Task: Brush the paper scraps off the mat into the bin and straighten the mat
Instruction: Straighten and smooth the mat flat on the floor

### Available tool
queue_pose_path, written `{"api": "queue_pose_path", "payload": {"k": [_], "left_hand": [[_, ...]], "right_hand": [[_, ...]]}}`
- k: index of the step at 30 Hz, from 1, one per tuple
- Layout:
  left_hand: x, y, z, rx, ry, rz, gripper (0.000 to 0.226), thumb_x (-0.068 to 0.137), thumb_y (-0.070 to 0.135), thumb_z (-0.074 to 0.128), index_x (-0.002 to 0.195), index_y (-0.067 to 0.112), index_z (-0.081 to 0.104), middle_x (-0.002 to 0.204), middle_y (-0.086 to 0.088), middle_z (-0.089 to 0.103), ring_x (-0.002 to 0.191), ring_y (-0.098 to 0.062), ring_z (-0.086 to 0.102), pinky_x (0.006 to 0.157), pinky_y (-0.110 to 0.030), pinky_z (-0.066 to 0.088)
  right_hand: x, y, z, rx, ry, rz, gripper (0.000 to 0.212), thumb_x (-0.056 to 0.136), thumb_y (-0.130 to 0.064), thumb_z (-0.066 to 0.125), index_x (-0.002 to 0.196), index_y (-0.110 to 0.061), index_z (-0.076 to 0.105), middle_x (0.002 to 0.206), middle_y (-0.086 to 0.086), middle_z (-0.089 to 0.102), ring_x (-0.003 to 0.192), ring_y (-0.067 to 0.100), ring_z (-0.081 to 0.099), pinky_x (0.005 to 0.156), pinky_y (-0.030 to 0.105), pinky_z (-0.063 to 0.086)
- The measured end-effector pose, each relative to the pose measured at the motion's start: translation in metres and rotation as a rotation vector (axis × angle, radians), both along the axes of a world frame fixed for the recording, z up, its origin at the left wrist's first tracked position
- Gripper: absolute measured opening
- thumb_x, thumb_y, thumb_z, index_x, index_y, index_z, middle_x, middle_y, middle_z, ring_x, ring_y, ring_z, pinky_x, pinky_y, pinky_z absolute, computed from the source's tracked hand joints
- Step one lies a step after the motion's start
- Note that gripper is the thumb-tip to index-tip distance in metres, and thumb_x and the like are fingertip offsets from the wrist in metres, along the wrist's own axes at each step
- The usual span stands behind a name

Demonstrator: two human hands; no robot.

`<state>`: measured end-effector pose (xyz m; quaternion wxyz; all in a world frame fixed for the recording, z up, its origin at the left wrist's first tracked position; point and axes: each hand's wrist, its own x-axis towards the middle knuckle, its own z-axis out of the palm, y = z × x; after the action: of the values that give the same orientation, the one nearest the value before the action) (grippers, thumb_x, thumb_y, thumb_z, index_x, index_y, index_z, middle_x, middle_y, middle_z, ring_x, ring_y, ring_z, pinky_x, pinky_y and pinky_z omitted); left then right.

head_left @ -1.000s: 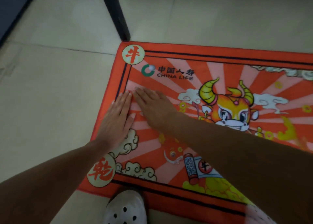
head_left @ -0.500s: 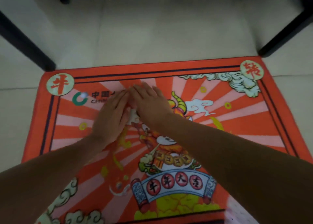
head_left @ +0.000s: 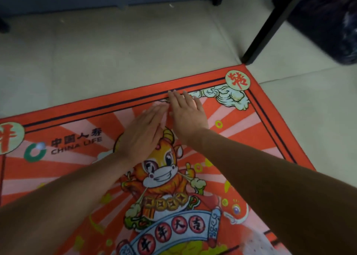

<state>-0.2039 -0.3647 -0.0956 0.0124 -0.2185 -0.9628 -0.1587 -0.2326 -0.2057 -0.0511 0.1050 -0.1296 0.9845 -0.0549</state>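
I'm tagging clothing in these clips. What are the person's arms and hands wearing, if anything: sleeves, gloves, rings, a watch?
Nothing is worn that shows. The left hand and the right hand are bare, with no gloves, and no rings or watch visible. Both forearms are bare right to the picture's edge, so no sleeve comes into view. The nails look short and unpainted, though the picture is slightly blurred.

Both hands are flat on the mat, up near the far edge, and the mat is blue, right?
Not quite: the mat is red-orange, not blue, as the head view shows. The left hand and right hand do lie flat on it, near its far edge.
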Motion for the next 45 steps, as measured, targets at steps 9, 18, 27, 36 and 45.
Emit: {"api": "queue_pose_path", "payload": {"k": [9, 18, 27, 36, 45], "left_hand": [[-0.039, 0.067, -0.008, 0.044, -0.052, -0.094, 0.054, 0.104, 0.028, 0.026, 0.157, 0.016, 0.020, 0.162, -0.001, 0.024, 0.150, -0.015, 0.016, 0.121, -0.029, 0.014], [-0.080, 0.140, -0.019, 0.041, -0.084, -0.027, 0.072, 0.092, 0.048, 0.007, 0.157, 0.019, 0.017, 0.165, 0.002, 0.014, 0.152, -0.018, 0.007, 0.122, -0.036, 0.004], [-0.115, 0.184, -0.026, -0.035, -0.056, -0.010, 0.056, 0.106, 0.032, 0.025, 0.158, 0.018, 0.011, 0.166, 0.002, 0.007, 0.153, -0.020, 0.001, 0.122, -0.038, 0.002], [-0.145, 0.212, -0.026, -0.041, -0.068, -0.032, 0.058, 0.105, 0.032, 0.024, 0.158, 0.019, 0.003, 0.166, 0.003, -0.002, 0.152, -0.015, -0.007, 0.124, -0.036, 0.002], [-0.154, 0.215, -0.031, -0.034, 0.006, -0.079, 0.058, 0.106, 0.035, 0.022, 0.156, 0.009, 0.010, 0.166, -0.003, 0.006, 0.152, -0.017, 0.002, 0.123, -0.034, 0.005]], "right_hand": [[-0.013, 0.075, -0.012, -0.025, 0.003, -0.220, 0.077, 0.099, -0.033, 0.043, 0.154, -0.019, -0.009, 0.162, 0.001, -0.008, 0.149, 0.025, -0.007, 0.121, 0.043, 0.001], [-0.042, 0.145, -0.027, -0.054, -0.018, -0.408, 0.058, 0.104, -0.031, 0.027, 0.155, -0.020, 0.002, 0.162, 0.002, 0.000, 0.149, 0.025, -0.003, 0.119, 0.041, 0.005], [-0.060, 0.162, -0.043, -0.006, 0.140, -0.378, 0.055, 0.103, -0.037, 0.026, 0.153, -0.018, 0.019, 0.158, 0.002, 0.020, 0.145, 0.023, 0.017, 0.116, 0.040, 0.022], [-0.063, 0.174, -0.064, -0.039, 0.215, -0.302, 0.053, 0.104, -0.038, 0.020, 0.154, -0.018, 0.018, 0.162, 0.002, 0.008, 0.149, 0.016, 0.002, 0.121, 0.034, 0.005], [-0.076, 0.180, -0.068, -0.265, 0.314, -0.429, 0.052, 0.103, -0.034, 0.029, 0.153, -0.020, 0.022, 0.155, 0.001, 0.033, 0.143, 0.015, 0.029, 0.117, 0.030, 0.023]]}}
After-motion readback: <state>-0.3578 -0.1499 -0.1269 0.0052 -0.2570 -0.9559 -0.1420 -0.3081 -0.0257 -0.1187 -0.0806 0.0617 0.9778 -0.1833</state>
